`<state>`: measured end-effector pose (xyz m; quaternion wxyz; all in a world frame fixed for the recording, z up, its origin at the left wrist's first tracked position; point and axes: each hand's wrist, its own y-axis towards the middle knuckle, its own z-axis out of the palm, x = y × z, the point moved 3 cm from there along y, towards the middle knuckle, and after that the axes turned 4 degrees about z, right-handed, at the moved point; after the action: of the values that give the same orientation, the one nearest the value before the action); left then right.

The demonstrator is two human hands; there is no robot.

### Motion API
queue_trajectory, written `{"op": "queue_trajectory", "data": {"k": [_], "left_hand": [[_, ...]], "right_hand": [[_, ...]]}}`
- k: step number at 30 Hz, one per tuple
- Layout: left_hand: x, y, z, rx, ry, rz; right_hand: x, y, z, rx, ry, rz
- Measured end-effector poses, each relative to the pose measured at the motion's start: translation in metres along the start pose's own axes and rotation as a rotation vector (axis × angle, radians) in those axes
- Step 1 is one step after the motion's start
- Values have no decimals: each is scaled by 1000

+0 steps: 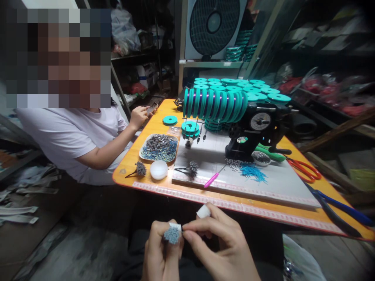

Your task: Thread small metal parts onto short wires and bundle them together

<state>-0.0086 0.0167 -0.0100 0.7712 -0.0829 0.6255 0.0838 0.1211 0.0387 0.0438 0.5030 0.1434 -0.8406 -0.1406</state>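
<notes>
My left hand (159,249) grips a small bristly bundle of grey-blue pins (172,234) in front of the table's near edge. A white tape wrap sits on one of its fingers. My right hand (218,242) pinches at the right side of that bundle; one finger tip wears white tape too. Both hands are low, below the orange table (164,191). On the table lie loose blue pins (253,171), a pink-handled tool (211,180) and two finished pin bundles (193,168), (140,168).
A black winding machine (258,132) carries a row of teal spools (215,104). A tray of pins (159,148), a white round lid (158,170), red scissors (304,168) and blue pliers (340,210) lie on the table. A person in a white shirt (76,136) sits at left.
</notes>
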Motion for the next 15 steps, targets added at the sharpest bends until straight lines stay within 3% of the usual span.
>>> {"op": "queue_trajectory", "data": {"k": [3,6,8,12,15], "left_hand": [[-6,14,-2,-24,-243,-41],[-24,36,-14,-75,-366,90],[-33,47,-22,-81,-305,159],[-29,44,-19,207,-12,82],[-18,32,-7,384,-109,-72]], "right_hand": [[2,-3,-1,-5,-91,-92],[5,-4,-15,-128,-187,-181],[6,-4,-23,-131,-215,-201],[5,-4,-27,-56,-204,-240],[3,-5,-25,-62,-221,-255]]}}
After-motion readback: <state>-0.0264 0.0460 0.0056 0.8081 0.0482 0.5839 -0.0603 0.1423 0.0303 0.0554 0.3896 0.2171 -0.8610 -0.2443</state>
